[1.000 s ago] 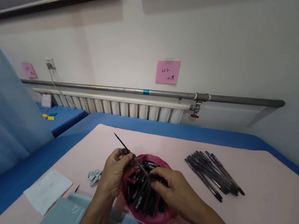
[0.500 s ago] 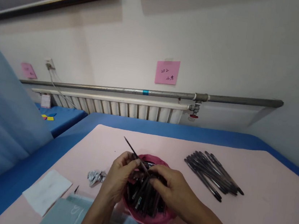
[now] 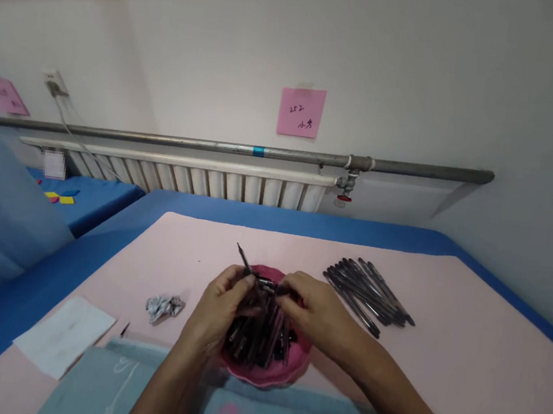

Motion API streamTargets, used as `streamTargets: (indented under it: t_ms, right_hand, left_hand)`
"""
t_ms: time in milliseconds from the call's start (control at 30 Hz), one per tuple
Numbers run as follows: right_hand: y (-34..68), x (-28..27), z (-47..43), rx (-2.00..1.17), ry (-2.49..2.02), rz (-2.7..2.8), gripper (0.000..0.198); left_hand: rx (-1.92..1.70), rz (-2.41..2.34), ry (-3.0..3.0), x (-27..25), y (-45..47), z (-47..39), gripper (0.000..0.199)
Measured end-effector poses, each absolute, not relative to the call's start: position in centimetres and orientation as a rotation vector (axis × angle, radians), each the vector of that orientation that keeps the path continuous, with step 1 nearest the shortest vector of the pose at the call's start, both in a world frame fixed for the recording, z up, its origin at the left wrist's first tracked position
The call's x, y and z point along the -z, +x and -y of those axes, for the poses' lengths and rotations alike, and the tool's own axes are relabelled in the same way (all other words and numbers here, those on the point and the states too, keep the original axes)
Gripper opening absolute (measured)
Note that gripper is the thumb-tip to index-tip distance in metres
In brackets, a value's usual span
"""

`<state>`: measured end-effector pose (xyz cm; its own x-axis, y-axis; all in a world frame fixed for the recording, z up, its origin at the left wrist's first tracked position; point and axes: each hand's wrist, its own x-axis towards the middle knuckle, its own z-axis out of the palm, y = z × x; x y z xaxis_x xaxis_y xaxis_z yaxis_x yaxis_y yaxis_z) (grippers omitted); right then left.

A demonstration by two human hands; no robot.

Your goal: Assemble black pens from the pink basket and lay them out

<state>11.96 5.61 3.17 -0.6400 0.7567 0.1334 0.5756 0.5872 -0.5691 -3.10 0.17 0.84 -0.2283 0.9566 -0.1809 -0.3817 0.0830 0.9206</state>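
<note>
My left hand is closed in a pinch on a thin dark pen, whose narrow tip points up and away to the left. My right hand is closed too, with thumb and fingertips around a small dark piece I cannot make out. Both hands are over the pink scalloped bowl. Many loose dark pen parts fill this bowl, partly covered by my fingers. Right of the bowl, a bunch of dark capped pens lies side by side on the pink sheet.
A crumpled paper ball, a white paper sheet and a small dark tip lie to the left. Light-blue cloth covers the near edge. Behind the blue-edged table stand a radiator and a pipe.
The hands have drawn apart a little over the bowl; the right fingertips have come away from the pen's lower end. The view has tilted down and turned slightly right.
</note>
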Motion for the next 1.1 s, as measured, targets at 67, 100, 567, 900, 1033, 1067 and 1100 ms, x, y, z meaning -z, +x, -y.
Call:
streamTargets:
  t_ms: [67, 100, 567, 900, 1033, 1067, 1100]
  right_hand:
    - [12.5, -3.5, -5.6, -0.352, -1.213, 2.693, 0.014]
    - [12.6, -3.6, -5.4, -0.208, -1.270, 2.779, 0.015]
    - [11.1, -0.7, -4.8, 0.030, -1.310, 2.911, 0.018]
    - [11.2, -1.6, -5.0, -0.035, -1.262, 2.774, 0.018]
    - [11.2, -2.6, -5.1, -0.588, -1.065, 2.494, 0.017]
    - [11.1, -2.6, -5.0, -0.738, -1.016, 2.416, 0.018]
    - [11.0, -2.5, -4.9, -0.856, -0.977, 2.351, 0.019]
  left_hand:
    - [-1.483, -1.176, 0.644, -1.0, -3.5, -0.2, 0.018]
    - [-1.497, -1.174, 0.624, -1.0, -3.7, -0.3, 0.017]
    - [-1.506, -1.128, 0.526, -1.6, -4.2, -0.2, 0.022]
    - [-1.513, -1.104, 0.474, -1.2, -4.5, -0.4, 0.015]
    - [-1.585, -1.070, 0.429, -1.2, -4.5, -0.5, 0.014]
    - [-1.602, -1.064, 0.422, -1.2, -4.5, -0.5, 0.013]
    - [-1.611, -1.063, 0.415, -1.3, -4.4, -0.5, 0.011]
